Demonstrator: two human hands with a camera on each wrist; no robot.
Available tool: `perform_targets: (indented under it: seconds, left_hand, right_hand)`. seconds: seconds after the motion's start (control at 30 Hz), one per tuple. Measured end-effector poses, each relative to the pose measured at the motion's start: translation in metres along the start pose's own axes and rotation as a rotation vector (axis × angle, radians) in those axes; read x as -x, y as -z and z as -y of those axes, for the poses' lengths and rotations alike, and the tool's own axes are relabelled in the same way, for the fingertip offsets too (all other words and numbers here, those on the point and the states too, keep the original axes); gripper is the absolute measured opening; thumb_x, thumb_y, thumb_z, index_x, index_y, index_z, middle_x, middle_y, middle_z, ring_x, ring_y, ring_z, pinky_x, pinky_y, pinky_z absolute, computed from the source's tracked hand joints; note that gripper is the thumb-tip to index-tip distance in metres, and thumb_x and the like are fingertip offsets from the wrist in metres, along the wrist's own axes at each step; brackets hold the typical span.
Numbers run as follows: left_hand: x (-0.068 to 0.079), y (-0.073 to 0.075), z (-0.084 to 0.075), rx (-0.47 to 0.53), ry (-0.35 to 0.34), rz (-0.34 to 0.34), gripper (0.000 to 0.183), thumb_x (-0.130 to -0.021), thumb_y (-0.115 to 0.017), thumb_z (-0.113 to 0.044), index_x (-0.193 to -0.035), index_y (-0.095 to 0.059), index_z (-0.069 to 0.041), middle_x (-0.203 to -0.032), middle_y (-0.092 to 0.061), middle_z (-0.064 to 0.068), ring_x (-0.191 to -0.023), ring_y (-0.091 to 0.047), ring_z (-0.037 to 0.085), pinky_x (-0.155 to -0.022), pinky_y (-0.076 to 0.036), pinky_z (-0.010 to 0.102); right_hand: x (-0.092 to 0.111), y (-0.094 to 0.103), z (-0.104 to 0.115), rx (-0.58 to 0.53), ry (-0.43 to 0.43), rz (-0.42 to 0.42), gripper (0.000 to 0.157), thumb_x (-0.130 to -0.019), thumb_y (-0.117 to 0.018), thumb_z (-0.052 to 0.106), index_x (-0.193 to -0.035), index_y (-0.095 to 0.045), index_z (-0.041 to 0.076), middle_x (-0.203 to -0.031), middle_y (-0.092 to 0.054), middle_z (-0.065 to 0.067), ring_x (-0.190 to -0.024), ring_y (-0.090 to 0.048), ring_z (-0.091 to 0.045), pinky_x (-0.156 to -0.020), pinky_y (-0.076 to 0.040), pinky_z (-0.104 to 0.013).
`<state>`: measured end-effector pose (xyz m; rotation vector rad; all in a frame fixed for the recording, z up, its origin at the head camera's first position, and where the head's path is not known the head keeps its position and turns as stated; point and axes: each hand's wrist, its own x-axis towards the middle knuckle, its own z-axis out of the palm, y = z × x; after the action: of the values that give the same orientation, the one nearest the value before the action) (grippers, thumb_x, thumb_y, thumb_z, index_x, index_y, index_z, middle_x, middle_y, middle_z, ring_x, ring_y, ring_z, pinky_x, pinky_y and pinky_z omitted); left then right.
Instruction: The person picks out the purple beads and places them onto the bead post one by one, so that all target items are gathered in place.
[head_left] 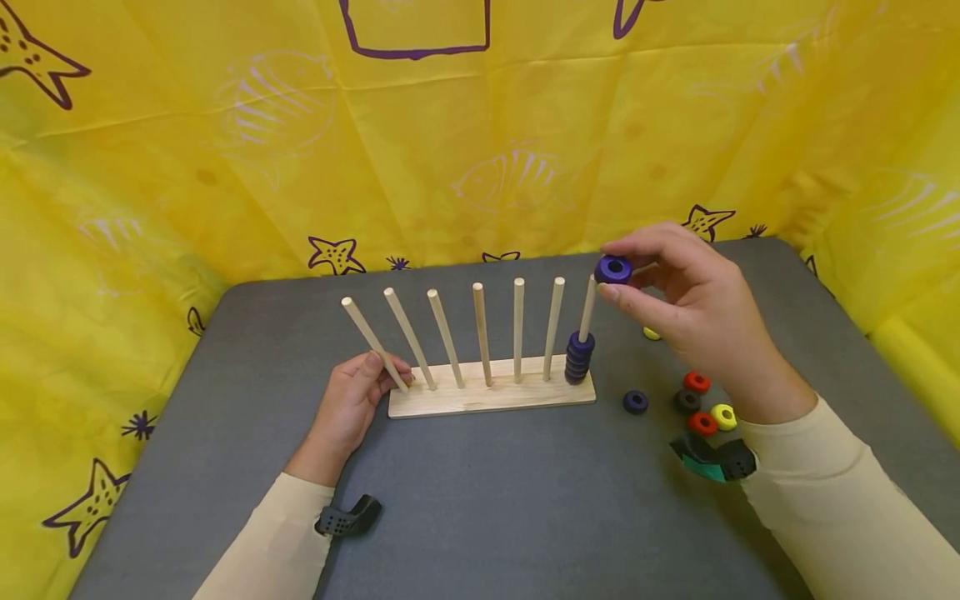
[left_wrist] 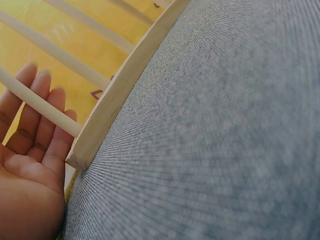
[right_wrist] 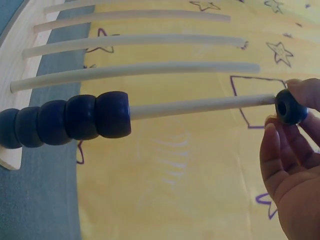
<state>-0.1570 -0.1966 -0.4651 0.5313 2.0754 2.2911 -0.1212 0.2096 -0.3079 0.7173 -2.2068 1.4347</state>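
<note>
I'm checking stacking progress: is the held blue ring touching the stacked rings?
Apart: the right wrist view shows bare peg between held ring and stacked rings.

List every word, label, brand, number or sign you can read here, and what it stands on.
None: no text can be read in any view.
The wooden peg board and the blue ring in the right hand show no lettering.
The yellow cloth bears only drawings.

Seven pegs (head_left: 482, 333), seven blue rings (head_left: 579, 358), two red rings (head_left: 703, 424), two yellow rings (head_left: 720, 425) and one black ring (head_left: 681, 405) show.
</note>
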Motion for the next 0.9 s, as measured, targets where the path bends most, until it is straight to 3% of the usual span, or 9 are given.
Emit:
perform_targets:
  seconds: [0.43, 0.9]
  left_hand:
    - [0.000, 0.000, 0.000, -0.002, 0.003, 0.002, 0.060, -0.118, -0.048, -0.031, -0.108, -0.062, 0.027, -0.100, -0.076, 0.011, -0.099, -0.075, 0.020, -0.094, -0.058, 0.030]
    - [-0.001, 0.001, 0.002, 0.001, -0.008, 0.008, 0.059, -0.118, -0.048, -0.031, -0.108, -0.063, 0.026, -0.099, -0.077, 0.008, -0.098, -0.075, 0.019, -0.094, -0.058, 0.030]
  right_hand:
    - [-0.004, -0.008, -0.003, -0.049, 0.000, 0.020, 0.043, -0.089, -0.079, -0.021, -0.127, -0.074, -0.004, -0.118, -0.069, -0.009, -0.099, -0.069, -0.027, -0.088, -0.059, -0.025]
    - [-0.003, -0.012, -0.011, -0.019, -0.019, 0.044, 0.038, -0.090, -0.080, -0.018, -0.125, -0.074, -0.004, -0.118, -0.070, -0.007, -0.099, -0.068, -0.023, -0.086, -0.058, -0.023]
